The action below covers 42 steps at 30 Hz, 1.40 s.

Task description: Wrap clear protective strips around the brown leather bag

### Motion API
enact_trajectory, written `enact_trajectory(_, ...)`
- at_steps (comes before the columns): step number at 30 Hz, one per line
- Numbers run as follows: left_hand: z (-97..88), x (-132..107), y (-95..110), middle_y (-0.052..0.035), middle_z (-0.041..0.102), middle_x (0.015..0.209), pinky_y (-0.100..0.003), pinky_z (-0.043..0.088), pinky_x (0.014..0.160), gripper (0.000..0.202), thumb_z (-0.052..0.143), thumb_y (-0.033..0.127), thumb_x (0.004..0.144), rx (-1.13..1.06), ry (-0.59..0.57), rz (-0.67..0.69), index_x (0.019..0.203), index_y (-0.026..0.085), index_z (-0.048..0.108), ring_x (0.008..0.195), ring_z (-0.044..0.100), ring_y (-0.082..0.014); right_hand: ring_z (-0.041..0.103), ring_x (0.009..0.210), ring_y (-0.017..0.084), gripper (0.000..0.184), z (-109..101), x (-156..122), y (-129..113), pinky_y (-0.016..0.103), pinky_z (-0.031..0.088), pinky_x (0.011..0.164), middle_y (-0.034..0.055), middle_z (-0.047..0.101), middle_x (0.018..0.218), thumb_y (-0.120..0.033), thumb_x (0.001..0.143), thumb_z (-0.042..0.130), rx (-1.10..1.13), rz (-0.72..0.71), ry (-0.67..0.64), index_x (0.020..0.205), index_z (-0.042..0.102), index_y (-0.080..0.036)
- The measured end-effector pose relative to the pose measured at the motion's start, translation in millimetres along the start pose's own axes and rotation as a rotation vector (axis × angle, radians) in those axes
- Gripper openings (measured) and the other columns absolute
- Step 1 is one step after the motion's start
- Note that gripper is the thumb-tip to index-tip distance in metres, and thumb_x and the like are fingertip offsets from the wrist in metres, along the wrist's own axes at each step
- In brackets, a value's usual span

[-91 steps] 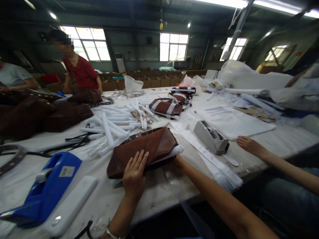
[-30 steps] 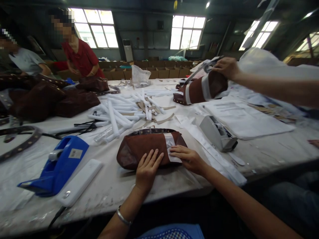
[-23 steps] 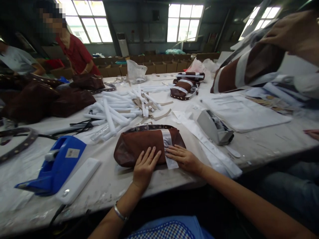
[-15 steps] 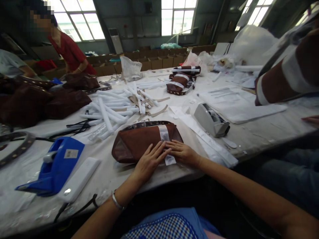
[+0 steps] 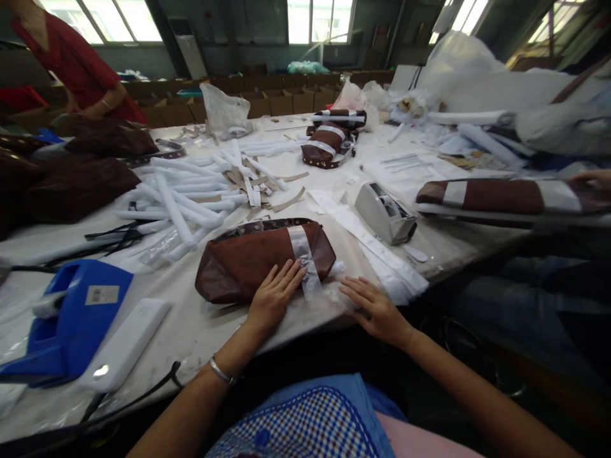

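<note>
A brown bag (image 5: 243, 261) lies on its side on the table in front of me, its studded strap along the far side. Near its right end a whitish wrapping strip (image 5: 301, 245) goes over it, with a loose end hanging down the near side. My left hand (image 5: 277, 292) rests flat on the bag's near face, fingertips at the strip. Just right of the bag my right hand (image 5: 375, 308) is open above the table edge, fingers spread and off the bag. Something white and filmy shows between the bag and that hand.
A grey tape dispenser (image 5: 384, 213) stands at right and a blue one (image 5: 71, 321) at left, beside a white oblong device (image 5: 126, 343). White rolled tubes (image 5: 179, 197) are piled behind the bag. Another person's hand touches a wrapped brown bag (image 5: 496, 197) at right.
My right hand has come off the bag and moved right. My left hand stays on it. The wrapped bag at right has been lowered to the table. The view has shifted.
</note>
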<state>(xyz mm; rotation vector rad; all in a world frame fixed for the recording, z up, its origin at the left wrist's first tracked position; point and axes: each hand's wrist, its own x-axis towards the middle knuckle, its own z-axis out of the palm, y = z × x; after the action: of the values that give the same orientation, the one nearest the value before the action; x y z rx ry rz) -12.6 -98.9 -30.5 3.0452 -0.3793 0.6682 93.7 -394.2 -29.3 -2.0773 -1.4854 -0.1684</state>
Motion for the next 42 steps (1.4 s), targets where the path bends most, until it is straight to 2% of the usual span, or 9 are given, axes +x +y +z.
enact_trajectory(5, -2.2, 1, 0, -0.0069, 0.037, 0.158, -0.045, 0.034, 0.120, 0.067, 0.034, 0.001, 0.090, -0.002, 0.017, 0.008, 0.155, 0.018, 0.031, 0.148, 0.030, -0.0214, 0.058, 0.126, 0.025, 0.049, 12, 7, -3, 0.051, 0.047, 0.111, 0.0062, 0.066, 0.132, -0.015, 0.092, 0.060, 0.099, 0.019, 0.147, 0.138, 0.056, -0.030)
enact_trajectory(9, -2.6, 2, 0, -0.0075, 0.037, 0.158, -0.046, 0.034, 0.119, 0.068, 0.033, -0.001, 0.089, 0.011, 0.034, 0.022, 0.155, 0.018, 0.031, 0.147, 0.033, -0.0225, 0.064, 0.118, 0.022, 0.052, 19, 13, -9, 0.044, 0.054, 0.103, 0.0038, 0.069, 0.126, -0.004, 0.089, 0.048, 0.121, 0.091, 0.231, 0.130, 0.064, -0.031)
enact_trajectory(15, -2.1, 3, 4, -0.0083, 0.035, 0.158, -0.045, 0.036, 0.117, 0.062, 0.033, 0.002, 0.094, 0.070, 0.054, 0.023, 0.155, 0.016, 0.030, 0.146, 0.034, -0.0249, 0.066, 0.110, 0.021, 0.041, 26, 13, -16, 0.040, 0.058, 0.097, 0.0034, 0.071, 0.120, -0.008, 0.095, 0.049, 0.133, 0.079, 0.290, 0.123, 0.068, -0.031)
enact_trajectory(23, -3.2, 11, -5, -0.0103, 0.049, 0.150, -0.041, 0.044, 0.111, 0.056, 0.042, 0.009, 0.097, 0.183, 0.176, 0.096, 0.152, 0.015, 0.037, 0.136, 0.050, -0.0264, 0.069, 0.106, 0.020, 0.037, 11, 28, -25, 0.038, 0.058, 0.096, 0.0021, 0.074, 0.113, -0.012, 0.097, 0.051, 0.130, -0.001, 0.362, 0.122, 0.069, -0.033)
enact_trajectory(28, -29.3, 34, -30, -0.0094, 0.051, 0.148, -0.037, 0.049, 0.108, 0.057, 0.052, 0.012, 0.091, 0.088, 0.126, 0.036, 0.148, 0.015, 0.044, 0.133, 0.054, -0.0248, 0.065, 0.116, 0.023, 0.034, 16, 29, -30, 0.041, 0.055, 0.102, 0.0043, 0.069, 0.124, -0.026, 0.095, 0.061, 0.284, 0.303, 0.461, 0.129, 0.065, -0.033)
enact_trajectory(32, -55.5, 53, -39, -0.0066, 0.052, 0.148, -0.032, 0.050, 0.106, 0.065, 0.062, 0.013, 0.083, -0.008, -0.001, -0.094, 0.146, 0.020, 0.047, 0.131, 0.056, -0.0233, 0.058, 0.126, 0.028, 0.070, 23, 34, -29, 0.046, 0.057, 0.096, 0.0114, 0.052, 0.146, -0.043, 0.090, 0.068, 0.634, 0.551, 0.415, 0.151, 0.037, -0.031)
enact_trajectory(34, -64.7, 58, -40, -0.0052, 0.051, 0.149, -0.032, 0.052, 0.104, 0.069, 0.065, 0.013, 0.081, -0.022, -0.059, -0.149, 0.146, 0.022, 0.047, 0.129, 0.057, -0.0233, 0.062, 0.119, 0.027, 0.072, 27, 41, -24, 0.046, 0.057, 0.094, 0.0132, 0.051, 0.147, -0.047, 0.089, 0.068, 0.701, 0.617, 0.398, 0.151, 0.035, -0.030)
enact_trajectory(38, -74.5, 64, -41, -0.0018, 0.050, 0.150, -0.033, 0.056, 0.097, 0.071, 0.066, 0.014, 0.080, -0.033, -0.092, -0.219, 0.147, 0.025, 0.045, 0.130, 0.057, -0.0238, 0.068, 0.101, 0.025, 0.062, 36, 55, -13, 0.044, 0.056, 0.092, 0.0110, 0.067, 0.124, -0.032, 0.081, 0.076, 0.455, 0.636, 0.313, 0.138, 0.052, -0.024)
enact_trajectory(42, -73.1, 64, -41, -0.0020, 0.049, 0.150, -0.033, 0.056, 0.098, 0.070, 0.065, 0.014, 0.081, -0.052, -0.080, -0.226, 0.147, 0.025, 0.046, 0.131, 0.056, -0.0234, 0.068, 0.090, 0.025, 0.042, 41, 57, -18, 0.041, 0.057, 0.084, 0.0074, 0.072, 0.097, -0.012, 0.084, 0.069, 0.106, 0.409, 0.258, 0.125, 0.062, -0.020)
